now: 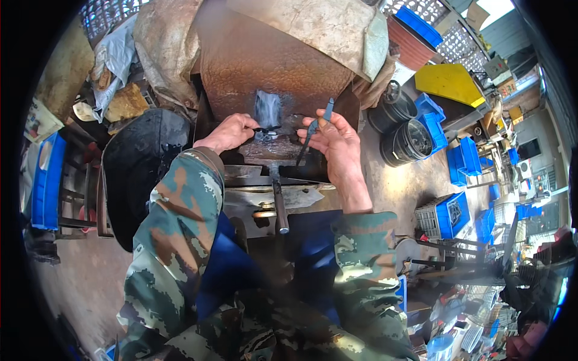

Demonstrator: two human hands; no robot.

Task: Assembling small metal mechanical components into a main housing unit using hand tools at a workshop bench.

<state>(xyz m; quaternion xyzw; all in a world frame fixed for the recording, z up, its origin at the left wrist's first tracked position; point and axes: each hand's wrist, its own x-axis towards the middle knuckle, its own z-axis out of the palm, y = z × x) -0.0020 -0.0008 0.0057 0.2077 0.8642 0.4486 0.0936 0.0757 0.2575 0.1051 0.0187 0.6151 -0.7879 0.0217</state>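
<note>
Concrete floor [84, 277] spreads across the lower left of the frame and shows again right of centre; a rust-brown, pitted sheet [271, 57] stands at upper centre, pale stained sacking [319, 24] draped across its upper right part; two camouflage sleeves come up from the lower edge, the left sleeve [180, 198] slanting toward the centre and the right sleeve [364, 259] rising more steeply, with dark blue cloth [238, 268] between them; a black curved shell [129, 168] sits left of the left sleeve; a yellow angular panel [448, 84] lies at upper right; below it stand two black buckets [398, 150], close together; a blue crate [49, 180] is at the far left.

The right hand [340, 144], right of centre, grasps a slender blue-grey metal tool [329, 110] between thumb and fingers, its tip pointing up and a dark, narrow end showing below the palm; its exact kind is unclear; the left hand [229, 132], left of centre, pinches a small dark piece [268, 129] at its fingertips, just below a whitish blurred patch [268, 107]; a metal rod [279, 204] points down the frame beneath that piece.
</note>
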